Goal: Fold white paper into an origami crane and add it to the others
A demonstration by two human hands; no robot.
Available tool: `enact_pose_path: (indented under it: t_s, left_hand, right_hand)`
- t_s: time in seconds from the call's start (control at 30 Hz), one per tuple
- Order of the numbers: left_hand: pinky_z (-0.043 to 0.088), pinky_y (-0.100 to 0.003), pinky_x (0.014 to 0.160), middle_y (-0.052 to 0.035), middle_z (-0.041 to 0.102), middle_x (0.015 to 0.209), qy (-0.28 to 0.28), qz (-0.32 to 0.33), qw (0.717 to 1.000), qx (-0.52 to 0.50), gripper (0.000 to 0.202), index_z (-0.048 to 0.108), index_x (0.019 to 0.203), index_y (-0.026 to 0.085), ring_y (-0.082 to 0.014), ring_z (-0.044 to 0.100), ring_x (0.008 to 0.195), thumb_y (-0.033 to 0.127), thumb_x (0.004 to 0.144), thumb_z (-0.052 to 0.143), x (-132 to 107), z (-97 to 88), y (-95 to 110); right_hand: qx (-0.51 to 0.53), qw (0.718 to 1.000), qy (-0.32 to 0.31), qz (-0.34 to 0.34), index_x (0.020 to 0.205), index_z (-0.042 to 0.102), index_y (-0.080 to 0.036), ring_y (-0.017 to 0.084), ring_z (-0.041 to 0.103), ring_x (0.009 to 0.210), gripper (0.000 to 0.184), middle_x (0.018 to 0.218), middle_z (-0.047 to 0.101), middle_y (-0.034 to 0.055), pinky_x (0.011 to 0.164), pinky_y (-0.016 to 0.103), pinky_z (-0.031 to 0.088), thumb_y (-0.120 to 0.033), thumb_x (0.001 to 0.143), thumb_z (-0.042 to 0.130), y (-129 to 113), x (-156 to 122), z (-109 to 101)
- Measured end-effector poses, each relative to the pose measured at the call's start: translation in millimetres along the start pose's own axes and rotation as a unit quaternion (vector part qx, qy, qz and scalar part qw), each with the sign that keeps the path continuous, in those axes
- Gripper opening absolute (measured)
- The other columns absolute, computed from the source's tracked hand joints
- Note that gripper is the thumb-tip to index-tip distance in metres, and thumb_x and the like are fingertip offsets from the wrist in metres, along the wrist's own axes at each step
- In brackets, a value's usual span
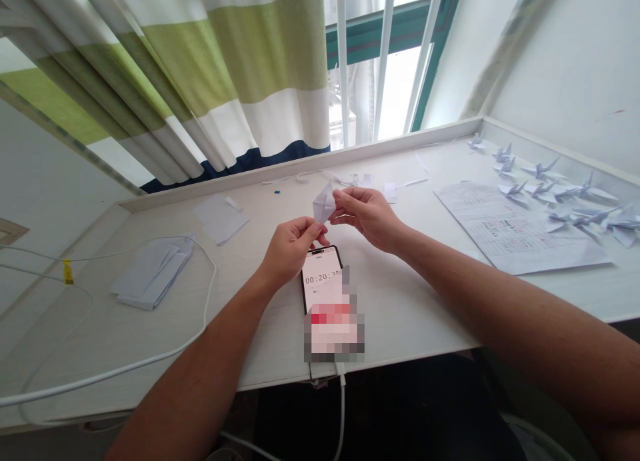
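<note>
Between my two hands is a small piece of white folded paper [324, 204], diamond-shaped with creases showing, held up over the desk. My left hand [294, 249] pinches its lower tip between thumb and fingers. At the paper's upper right edge, my right hand [367, 214] grips it with thumb and forefinger. Just below the hands lies a phone [320, 268] with a timer on its screen; part of it is blurred out by blocks. Folded paper cranes [543, 170] stand in a group at the desk's far right.
A written sheet [493, 224] lies beside the cranes. Stacked white papers [153, 271] and smaller sheets [220, 218] are on the left. A white cable [207, 314] loops across the left side. Paper scraps [390, 192] lie near the raised back edge, below the curtain [270, 48].
</note>
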State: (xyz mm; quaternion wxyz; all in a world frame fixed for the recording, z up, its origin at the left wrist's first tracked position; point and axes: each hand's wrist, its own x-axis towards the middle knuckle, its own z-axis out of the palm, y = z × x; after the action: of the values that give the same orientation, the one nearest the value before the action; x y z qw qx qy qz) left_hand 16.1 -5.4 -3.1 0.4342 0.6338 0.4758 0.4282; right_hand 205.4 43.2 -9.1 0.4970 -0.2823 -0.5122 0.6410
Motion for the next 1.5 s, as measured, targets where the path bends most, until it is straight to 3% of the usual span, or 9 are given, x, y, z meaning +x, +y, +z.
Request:
enact_pose_path:
  t_s: [0.2,0.47,0.67,0.83,1.07,1.5]
  left_hand:
    - [0.05,-0.032,0.075,-0.0062,0.076,0.077,0.002,0.029,1.0,0.01,0.033,0.075,0.08,0.018,-0.0187,0.065,0.074,0.047,0.094,0.067,0.0,-2.5,4.0]
    - [0.052,-0.034,0.079,-0.0059,0.075,0.075,-0.01,0.014,1.0,-0.026,0.033,0.073,0.08,0.018,-0.0197,0.068,0.076,0.048,0.092,0.07,-0.7,-1.1,2.0]
    - [0.053,-0.033,0.071,-0.0064,0.076,0.076,-0.03,-0.011,0.999,-0.039,0.033,0.073,0.081,0.018,-0.0201,0.069,0.075,0.048,0.093,0.07,-3.5,-0.3,4.1]
    - [0.054,-0.033,0.068,-0.0068,0.076,0.077,-0.033,-0.024,0.998,-0.042,0.034,0.071,0.079,0.018,-0.0207,0.069,0.074,0.049,0.092,0.071,-4.3,0.5,4.0]
    - [0.054,-0.031,0.068,-0.0058,0.075,0.076,-0.041,-0.015,0.998,-0.039,0.033,0.071,0.079,0.018,-0.02,0.069,0.074,0.047,0.095,0.069,-4.5,0.9,1.5]
    - [0.053,-0.031,0.071,-0.0048,0.073,0.073,-0.051,0.009,0.998,-0.033,0.031,0.071,0.078,0.017,-0.0187,0.069,0.074,0.043,0.095,0.07,-4.2,-0.9,2.8]
  right_hand:
    - [-0.043,0.995,-0.09,-0.002,0.082,0.074,-0.018,0.018,0.073,0.076,0.033,0.08,0.076,0.0034,0.083,0.038,0.062,-0.046,0.079,0.091,-0.4,-4.6,2.1]
    - [-0.103,0.992,-0.041,-0.061,0.079,0.077,-0.019,0.016,0.067,0.073,0.032,0.075,0.073,0.0023,0.076,0.035,0.058,-0.048,0.079,0.089,3.5,-5.4,4.7]
    - [-0.205,0.972,-0.001,-0.116,0.07,0.074,-0.02,0.015,0.062,0.067,0.04,0.069,0.07,0.0022,0.067,0.032,0.05,-0.054,0.09,0.078,0.8,-6.5,3.5]
    - [-0.237,0.962,0.008,-0.135,0.071,0.072,-0.02,0.016,0.063,0.069,0.043,0.07,0.071,0.0022,0.069,0.033,0.05,-0.059,0.09,0.076,0.1,-6.4,2.7]
    - [-0.188,0.975,-0.006,-0.115,0.077,0.072,-0.019,0.016,0.065,0.072,0.045,0.073,0.07,0.0021,0.073,0.033,0.054,-0.062,0.088,0.077,3.5,-2.6,0.7]
    - [-0.034,0.998,-0.023,-0.051,0.075,0.076,-0.02,0.014,0.065,0.071,0.032,0.074,0.07,0.0,0.076,0.033,0.06,-0.048,0.081,0.089,3.8,1.3,-3.0]
